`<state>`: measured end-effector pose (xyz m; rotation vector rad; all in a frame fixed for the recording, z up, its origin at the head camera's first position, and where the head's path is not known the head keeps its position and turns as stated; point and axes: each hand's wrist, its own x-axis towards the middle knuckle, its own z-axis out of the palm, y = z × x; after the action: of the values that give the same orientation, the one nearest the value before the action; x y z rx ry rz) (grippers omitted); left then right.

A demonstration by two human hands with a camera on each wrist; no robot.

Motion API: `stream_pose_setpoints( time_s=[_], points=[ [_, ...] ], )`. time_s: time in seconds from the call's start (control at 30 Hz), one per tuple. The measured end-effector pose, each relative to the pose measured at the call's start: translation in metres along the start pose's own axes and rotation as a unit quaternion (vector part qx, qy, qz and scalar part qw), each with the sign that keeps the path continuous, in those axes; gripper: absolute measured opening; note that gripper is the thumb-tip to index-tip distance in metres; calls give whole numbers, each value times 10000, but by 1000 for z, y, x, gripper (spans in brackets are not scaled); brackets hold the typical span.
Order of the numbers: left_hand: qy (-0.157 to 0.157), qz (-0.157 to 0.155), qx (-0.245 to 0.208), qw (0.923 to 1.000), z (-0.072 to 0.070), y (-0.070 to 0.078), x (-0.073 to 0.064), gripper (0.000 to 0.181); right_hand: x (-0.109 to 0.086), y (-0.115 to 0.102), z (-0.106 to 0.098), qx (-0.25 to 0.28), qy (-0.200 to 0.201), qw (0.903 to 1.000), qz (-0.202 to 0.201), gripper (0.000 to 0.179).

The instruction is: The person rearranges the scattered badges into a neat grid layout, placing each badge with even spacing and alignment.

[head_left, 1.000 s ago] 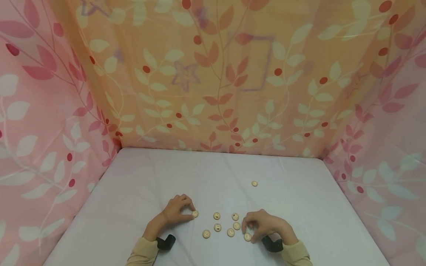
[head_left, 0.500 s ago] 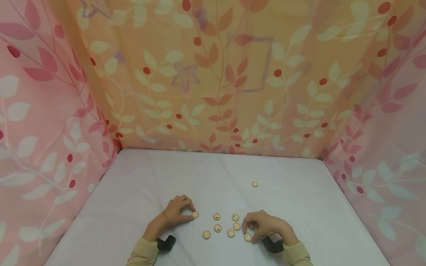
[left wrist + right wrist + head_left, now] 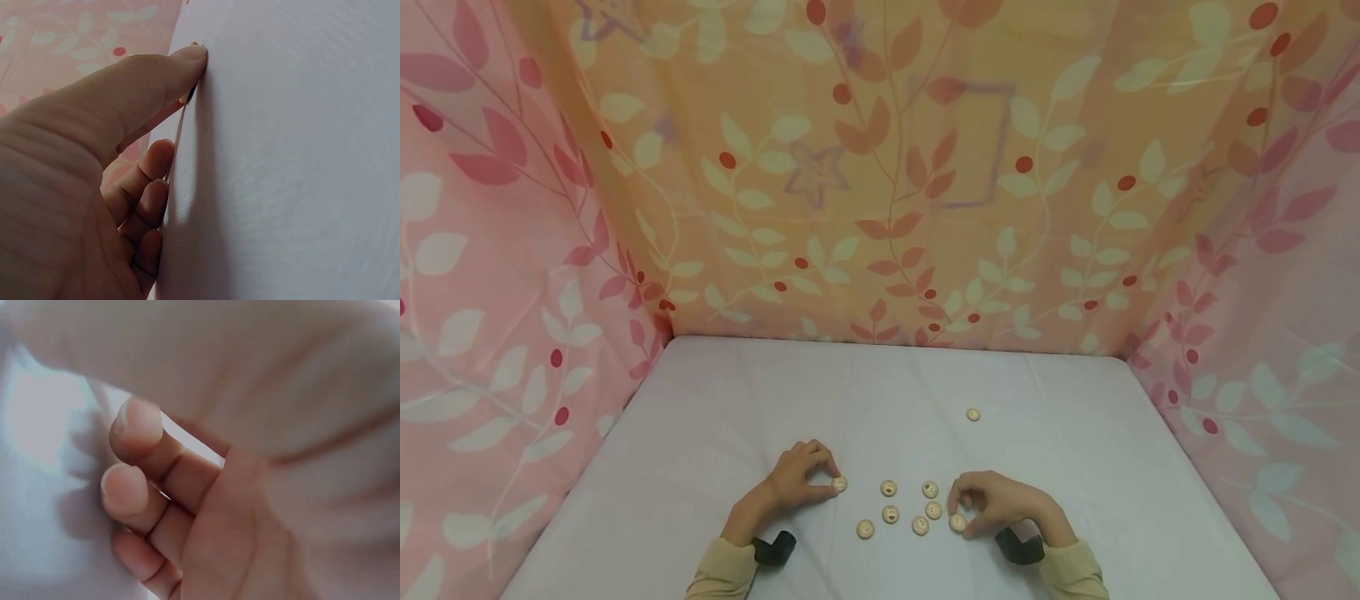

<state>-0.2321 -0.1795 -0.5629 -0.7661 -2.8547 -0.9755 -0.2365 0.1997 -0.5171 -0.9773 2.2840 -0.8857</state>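
Observation:
My left hand (image 3: 797, 477) pinches a small round wooden disc (image 3: 840, 483) between thumb and index finger, low at the white tabletop. In the left wrist view, the thumb (image 3: 162, 72) covers nearly all of that disc, and the other fingers curl below. Farther right, my right hand (image 3: 996, 504) holds a similar pale disc (image 3: 958, 523) between thumb and finger. The right wrist view shows curled fingers (image 3: 125, 487), while the disc is hidden there. Several more discs lie between the hands, among them one dark-marked disc (image 3: 889, 488) and a nearer-left disc (image 3: 865, 529).
A lone disc (image 3: 973, 414) lies farther back on the white table (image 3: 737, 392). Patterned cloth (image 3: 880, 208) stands along the table's back and both sides. Each wrist carries a black camera mount (image 3: 775, 548).
My right hand has slid its disc slightly away from the body, closer beside the right-hand loose discs. The left hand and the loose discs stay where they were.

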Motion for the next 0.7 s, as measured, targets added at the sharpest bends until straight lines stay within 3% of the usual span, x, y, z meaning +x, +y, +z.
stream_pose_setpoints(
  time_s=[0.33,0.7],
  points=[
    [101,38,-26,9999,1,-1,-2,18,-2,11,-7,-134,300,9993,166,29],
    [139,85,-27,9999,0,1,-2,18,-2,27,-14,-132,886,9957,215,27]
  ],
)
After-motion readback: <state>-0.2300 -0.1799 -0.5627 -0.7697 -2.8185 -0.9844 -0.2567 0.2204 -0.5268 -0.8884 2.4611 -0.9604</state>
